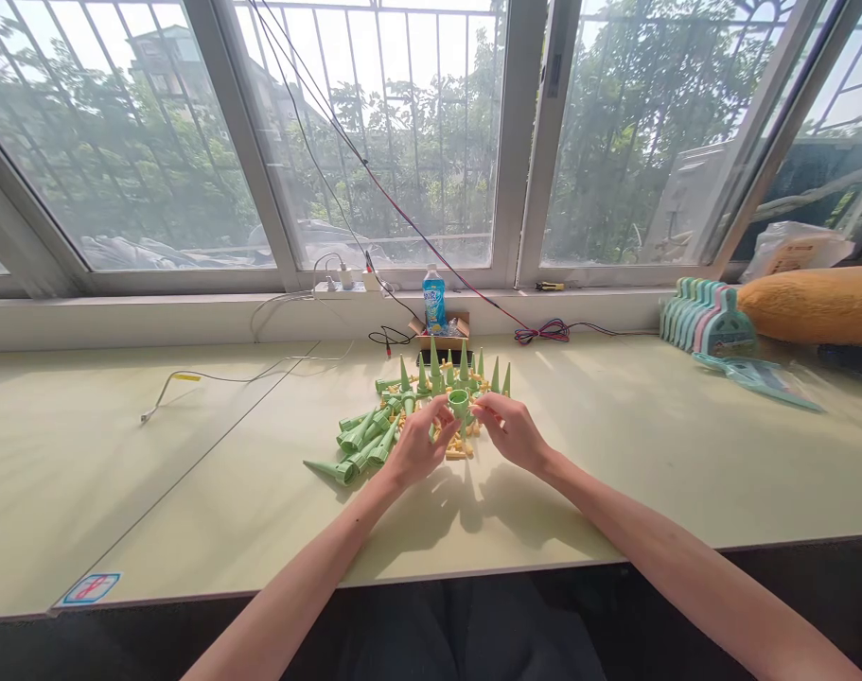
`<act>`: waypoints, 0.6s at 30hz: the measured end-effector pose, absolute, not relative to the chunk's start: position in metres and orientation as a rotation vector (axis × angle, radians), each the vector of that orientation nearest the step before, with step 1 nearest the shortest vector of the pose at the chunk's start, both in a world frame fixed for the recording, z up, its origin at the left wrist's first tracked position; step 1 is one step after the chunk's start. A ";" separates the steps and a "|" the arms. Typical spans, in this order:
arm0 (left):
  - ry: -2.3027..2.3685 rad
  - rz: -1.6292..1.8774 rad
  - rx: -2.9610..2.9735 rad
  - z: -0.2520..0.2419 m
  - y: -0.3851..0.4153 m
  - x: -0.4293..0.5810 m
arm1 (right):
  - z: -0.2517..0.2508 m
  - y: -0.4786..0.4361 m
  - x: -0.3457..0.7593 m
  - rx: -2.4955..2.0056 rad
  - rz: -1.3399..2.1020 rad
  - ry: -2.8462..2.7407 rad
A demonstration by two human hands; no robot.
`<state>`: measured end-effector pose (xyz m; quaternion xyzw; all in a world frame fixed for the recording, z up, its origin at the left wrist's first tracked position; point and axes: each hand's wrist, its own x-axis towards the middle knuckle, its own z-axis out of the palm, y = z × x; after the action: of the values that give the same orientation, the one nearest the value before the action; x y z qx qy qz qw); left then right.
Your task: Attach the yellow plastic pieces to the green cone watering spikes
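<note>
The green cone (459, 402) is held just above the counter (650, 454), near its middle, with its open round mouth turned toward the camera and its tip pointing away and down. The left hand (420, 445) has it pinched at the rim between thumb and forefinger, the other fingers loosely curled beneath. The right hand (512, 430) comes in from the other side with its fingers (483, 409) bent close to the rim; whether they touch the cone or pinch something small of their own cannot be told. The cone looks like thin moulded plastic: light, stiff and smooth, probably a little slippery along its taper, so the wide collar at the mouth seems the surest place to grip, while the narrow tip would give little purchase. Right under the hands lies a scatter of small yellow pieces (460, 448). To the left, a heap of lying cones (360, 440) points outward, and just behind the hands a row of standing cones (466, 369) rests on their mouths, tips up. Farther back, against the window ledge, a blue-labelled bottle (434, 301) stands in a small cardboard box (445, 331), with cables (544, 333) trailing beside it. Well apart to the right stands a stack of pastel pieces (700, 317).
</note>
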<state>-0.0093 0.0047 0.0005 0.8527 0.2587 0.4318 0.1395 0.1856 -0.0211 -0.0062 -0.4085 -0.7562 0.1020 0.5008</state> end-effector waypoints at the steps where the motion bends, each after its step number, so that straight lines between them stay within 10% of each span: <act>1: 0.752 1.248 2.458 0.001 0.005 -0.009 | -0.006 -0.021 0.185 -0.991 0.260 -1.827; 18: 0.821 1.312 2.437 -0.001 0.004 -0.008 | -0.004 -0.025 0.183 -1.019 0.339 -1.805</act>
<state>-0.0083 0.0043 -0.0012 0.8374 0.2822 0.4506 0.1269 0.1828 -0.0254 -0.0037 -0.4211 -0.7454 0.1399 0.4975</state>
